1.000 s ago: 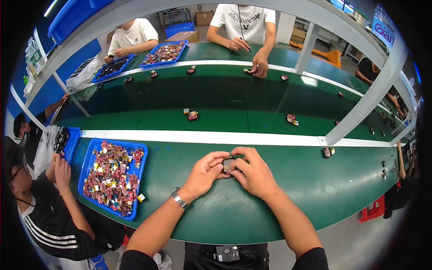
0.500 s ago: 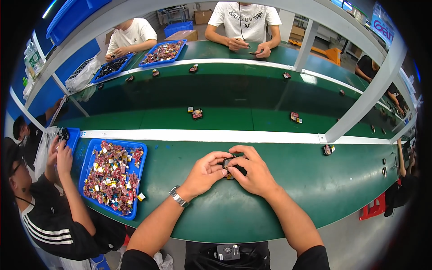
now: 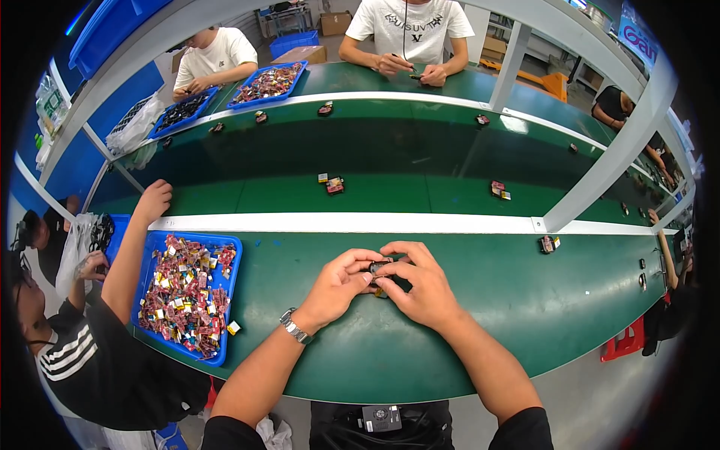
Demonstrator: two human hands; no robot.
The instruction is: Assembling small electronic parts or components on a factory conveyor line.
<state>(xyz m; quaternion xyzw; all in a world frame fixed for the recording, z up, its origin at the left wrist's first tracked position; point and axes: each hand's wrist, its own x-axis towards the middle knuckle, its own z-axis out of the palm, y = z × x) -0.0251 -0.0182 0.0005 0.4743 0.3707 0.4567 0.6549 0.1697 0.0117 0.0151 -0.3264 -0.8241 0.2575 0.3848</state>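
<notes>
Both hands meet over the green bench top in front of me. Between their fingers is a small black casing (image 3: 378, 266) with part of a circuit board, mostly covered. My left hand (image 3: 335, 289), with a metal watch on its wrist, grips the casing's left side between thumb and fingers. From the other side my right hand (image 3: 426, 291) curls over it, thumb and fingertips pressed on it. A yellowish bit shows just below the fingers. Left of my hands stands a blue tray (image 3: 234, 289) heaped with red circuit boards (image 3: 184, 296) bearing white and yellow parts.
A white rail (image 3: 337, 223) separates the bench from a green belt carrying board assemblies (image 3: 334, 185). Another assembly (image 3: 549, 244) rests at the bench's right. A co-worker's arm (image 3: 129, 255) reaches across at left. Grey posts (image 3: 615, 165) frame the bench; people work opposite.
The co-worker at left has stretched an arm over toward the belt. Assemblies on the near belt appear slightly farther right. My hands stay on the casing with only small finger shifts.
</notes>
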